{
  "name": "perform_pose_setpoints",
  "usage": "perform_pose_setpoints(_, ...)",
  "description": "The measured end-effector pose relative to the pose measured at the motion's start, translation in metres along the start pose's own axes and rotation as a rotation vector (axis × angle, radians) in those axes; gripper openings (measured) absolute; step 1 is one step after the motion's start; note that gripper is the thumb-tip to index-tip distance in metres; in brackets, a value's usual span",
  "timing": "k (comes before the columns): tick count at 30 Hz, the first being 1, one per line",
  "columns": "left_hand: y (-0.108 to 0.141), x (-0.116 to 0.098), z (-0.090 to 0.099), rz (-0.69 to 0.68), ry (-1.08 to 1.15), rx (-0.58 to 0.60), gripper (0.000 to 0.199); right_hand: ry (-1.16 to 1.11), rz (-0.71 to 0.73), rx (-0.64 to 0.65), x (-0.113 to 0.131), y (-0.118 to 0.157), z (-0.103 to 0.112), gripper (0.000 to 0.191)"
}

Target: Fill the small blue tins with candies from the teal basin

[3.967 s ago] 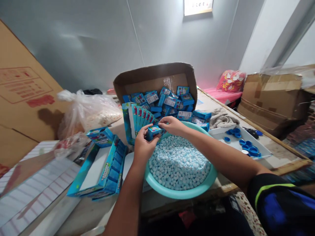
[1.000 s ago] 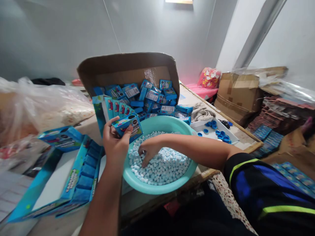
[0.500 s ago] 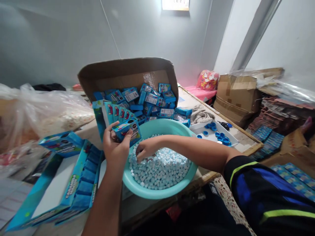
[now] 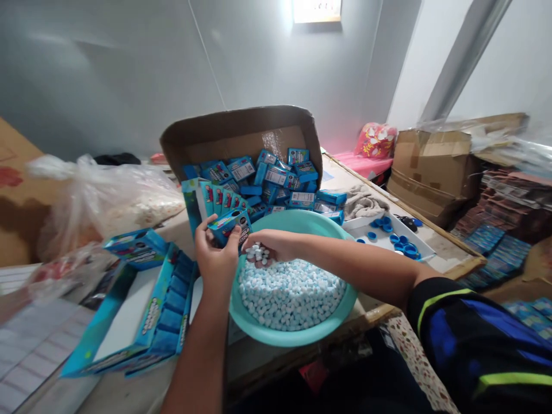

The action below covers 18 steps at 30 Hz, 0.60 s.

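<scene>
Head view of a cluttered work table (image 4: pixel 435 253): an open cardboard carton (image 4: pixel 241 135) heaped with small blue boxes (image 4: pixel 276 178) stands at the far side, and a blue display tray (image 4: pixel 142 310) of packed boxes lies to the left. A teal plastic basin (image 4: pixel 297 336) of pale blue candies (image 4: pixel 293 299) sits between them, where both hands can reach it. The right hand (image 4: pixel 276 244) is over the basin, fingers pressed together and curled around a small scoop of candies. The left hand (image 4: pixel 215 253) pinches a small blue box (image 4: pixel 228 225) between thumb and fingers, holding it tilted just above the basin's rim.
</scene>
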<state>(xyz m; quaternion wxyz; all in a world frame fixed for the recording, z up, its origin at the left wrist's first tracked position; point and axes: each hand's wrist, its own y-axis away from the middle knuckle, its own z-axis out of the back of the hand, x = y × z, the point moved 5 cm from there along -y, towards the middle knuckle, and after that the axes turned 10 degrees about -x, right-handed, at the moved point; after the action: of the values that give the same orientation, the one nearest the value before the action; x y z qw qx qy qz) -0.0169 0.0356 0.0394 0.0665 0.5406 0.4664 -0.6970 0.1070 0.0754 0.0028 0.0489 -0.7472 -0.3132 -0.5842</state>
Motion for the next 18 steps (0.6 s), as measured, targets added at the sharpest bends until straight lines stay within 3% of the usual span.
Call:
perform_pose_setpoints(3,0.000,0.002,0.002,-0.002,-0.015,-0.001,0.059,-0.053,-0.212,0.148,0.000,0.005,-0.003,0.010)
perform_pose_setpoints(10,0.003,0.008,0.003,0.010,-0.027,0.037,0.056,-0.301,-0.141,0.128,0.021,0.008,0.006,0.006)
perform_pose_setpoints(18,0.006,0.013,-0.004,0.100,-0.045,0.160,0.058,-0.550,0.046,0.092,0.043,0.010,0.017,0.020)
